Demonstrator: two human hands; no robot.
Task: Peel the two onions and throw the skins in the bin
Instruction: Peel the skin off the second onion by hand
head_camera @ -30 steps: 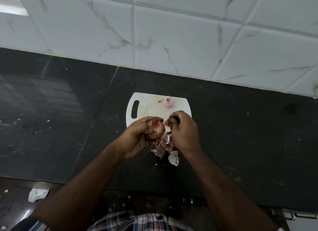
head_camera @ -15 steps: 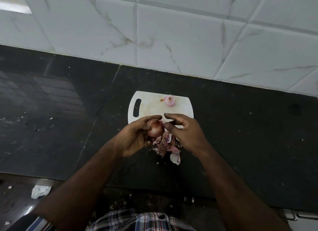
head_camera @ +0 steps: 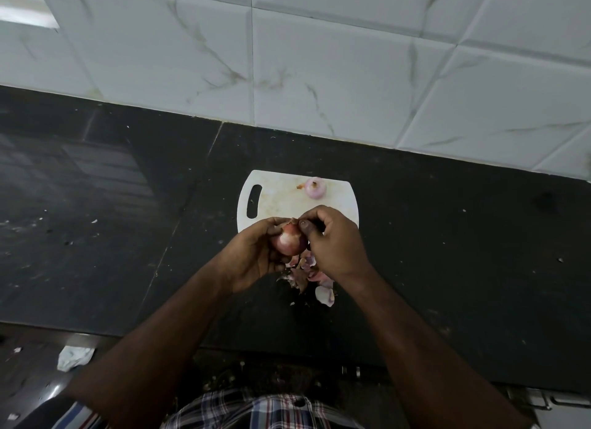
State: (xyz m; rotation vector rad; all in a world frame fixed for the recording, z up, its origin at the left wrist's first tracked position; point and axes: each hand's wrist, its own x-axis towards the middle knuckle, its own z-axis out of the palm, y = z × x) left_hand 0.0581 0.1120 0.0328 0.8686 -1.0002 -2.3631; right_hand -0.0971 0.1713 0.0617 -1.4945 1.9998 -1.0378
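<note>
My left hand point(head_camera: 252, 256) cups a reddish, partly peeled onion point(head_camera: 289, 240) just above the near edge of the white cutting board point(head_camera: 275, 201). The fingers of my right hand point(head_camera: 335, 240) pinch a bit of skin at the onion's top. A second onion point(head_camera: 315, 187), pale pink and peeled, rests at the far edge of the board. A heap of loose onion skins point(head_camera: 311, 276) lies on the black counter under my hands, partly hidden by them. No bin is in view.
The black stone counter point(head_camera: 463, 252) runs left and right, backed by a white marble-tiled wall point(head_camera: 319, 61). A crumpled white scrap point(head_camera: 74, 357) lies on the floor at the lower left. Small crumbs dot the counter.
My right hand has come back onto the onion's top and pinched its skin. The onion has turned in my left hand, showing a lighter patch.
</note>
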